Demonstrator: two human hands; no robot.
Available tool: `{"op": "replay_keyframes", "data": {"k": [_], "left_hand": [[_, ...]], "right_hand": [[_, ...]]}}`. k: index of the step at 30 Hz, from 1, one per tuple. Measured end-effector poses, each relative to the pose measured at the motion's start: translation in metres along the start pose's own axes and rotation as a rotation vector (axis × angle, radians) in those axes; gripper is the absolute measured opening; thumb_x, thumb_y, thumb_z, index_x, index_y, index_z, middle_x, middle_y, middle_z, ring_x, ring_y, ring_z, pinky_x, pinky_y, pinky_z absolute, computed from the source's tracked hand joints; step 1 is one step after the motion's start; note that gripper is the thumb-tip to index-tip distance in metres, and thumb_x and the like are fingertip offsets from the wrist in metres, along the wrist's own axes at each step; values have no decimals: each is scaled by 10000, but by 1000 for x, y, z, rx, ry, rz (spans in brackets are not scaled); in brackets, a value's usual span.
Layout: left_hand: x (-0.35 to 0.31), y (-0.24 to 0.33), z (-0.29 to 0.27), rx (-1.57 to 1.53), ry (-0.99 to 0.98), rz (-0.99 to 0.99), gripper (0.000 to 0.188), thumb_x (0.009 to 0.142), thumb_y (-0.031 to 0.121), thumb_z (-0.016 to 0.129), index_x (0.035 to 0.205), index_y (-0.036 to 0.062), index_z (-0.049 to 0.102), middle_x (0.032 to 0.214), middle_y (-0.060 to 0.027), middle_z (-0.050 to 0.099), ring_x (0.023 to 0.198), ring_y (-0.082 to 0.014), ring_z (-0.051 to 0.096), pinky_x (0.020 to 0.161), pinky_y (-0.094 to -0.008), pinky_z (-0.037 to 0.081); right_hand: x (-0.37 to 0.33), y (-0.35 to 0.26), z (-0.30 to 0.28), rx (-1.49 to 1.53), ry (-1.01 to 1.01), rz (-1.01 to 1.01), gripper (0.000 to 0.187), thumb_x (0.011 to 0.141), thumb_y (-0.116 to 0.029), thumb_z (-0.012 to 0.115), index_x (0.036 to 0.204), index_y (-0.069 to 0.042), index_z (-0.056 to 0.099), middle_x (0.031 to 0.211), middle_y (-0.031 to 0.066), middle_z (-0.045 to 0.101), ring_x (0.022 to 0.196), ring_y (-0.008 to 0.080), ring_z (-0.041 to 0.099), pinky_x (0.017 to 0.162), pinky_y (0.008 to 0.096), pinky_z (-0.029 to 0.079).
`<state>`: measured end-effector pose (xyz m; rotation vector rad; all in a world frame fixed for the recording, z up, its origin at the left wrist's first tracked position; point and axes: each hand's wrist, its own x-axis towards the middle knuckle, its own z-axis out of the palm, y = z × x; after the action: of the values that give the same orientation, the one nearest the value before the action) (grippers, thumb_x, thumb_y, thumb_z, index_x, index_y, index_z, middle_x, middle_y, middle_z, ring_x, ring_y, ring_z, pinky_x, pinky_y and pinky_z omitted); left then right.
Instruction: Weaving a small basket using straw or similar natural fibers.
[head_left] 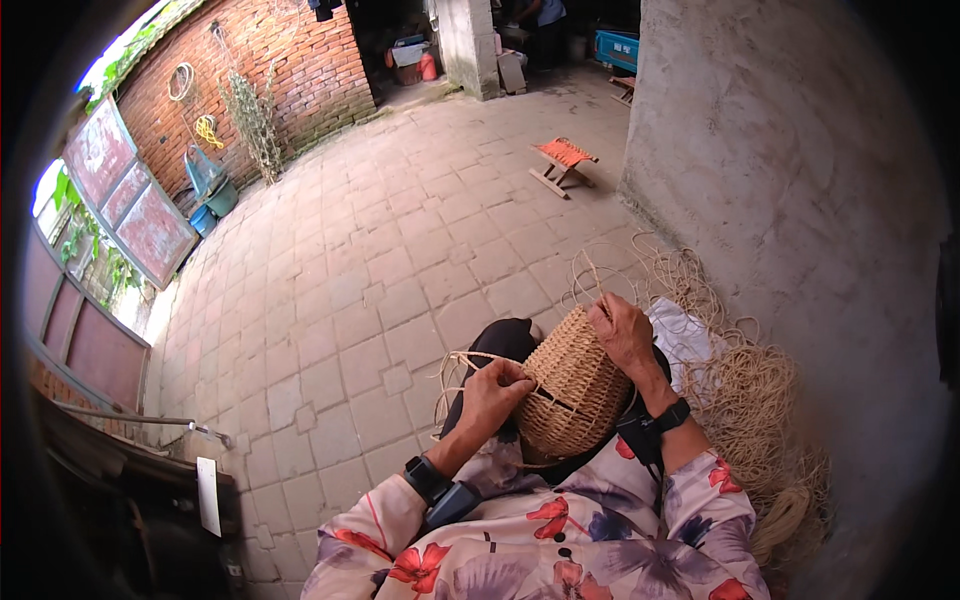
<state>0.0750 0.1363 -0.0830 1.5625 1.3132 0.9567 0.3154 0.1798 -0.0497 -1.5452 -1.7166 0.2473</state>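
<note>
A tan basket (572,412) woven from cord rests on my lap, tilted between my hands. At its left side my left hand (492,398) is closed in a pinch on a pale cord (462,357), whose loose loops trail off to the left. A dark narrow strip (557,401) crosses the weave near those fingertips; whether it is a gap or a thin tool I cannot tell. My right hand (624,335) is closed on the upper right edge of the basket, its fingertips bent over the rim. Thin loose cords stick up beyond that hand.
A big tangled heap of cord (745,390) lies on my right, against a grey wall (790,150), with a white sack (682,335) beside it. Ahead, a folding stool (565,160) with an orange seat stands on the paving (370,260). A metal gate (130,190) is at the left.
</note>
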Motion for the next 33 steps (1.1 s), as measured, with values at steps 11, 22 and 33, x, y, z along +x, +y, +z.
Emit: {"op": "replay_keyframes", "data": {"k": [11, 22, 33], "left_hand": [[18, 23, -13, 354, -199, -26, 215, 730, 232, 721, 831, 43, 735, 729, -82, 700, 675, -174, 660, 640, -325, 514], [11, 17, 8, 644, -101, 14, 284, 794, 271, 593, 910, 49, 729, 794, -210, 680, 740, -379, 675, 693, -451, 538], [-13, 37, -9, 102, -513, -163, 236, 862, 197, 658, 937, -23, 704, 711, -84, 663, 607, -123, 629, 555, -289, 516]], "right_hand": [[1, 4, 6, -28, 14, -5, 296, 901, -328, 567, 839, -40, 596, 822, 164, 654, 759, 376, 640, 675, 451, 493], [0, 1, 7, -44, 33, -4, 257, 880, -278, 566, 834, -28, 605, 846, 178, 659, 766, 390, 636, 669, 466, 490], [-49, 3, -25, 403, 221, -85, 145, 864, -136, 611, 839, 7, 610, 719, 92, 557, 606, 195, 524, 582, 326, 426]]}}
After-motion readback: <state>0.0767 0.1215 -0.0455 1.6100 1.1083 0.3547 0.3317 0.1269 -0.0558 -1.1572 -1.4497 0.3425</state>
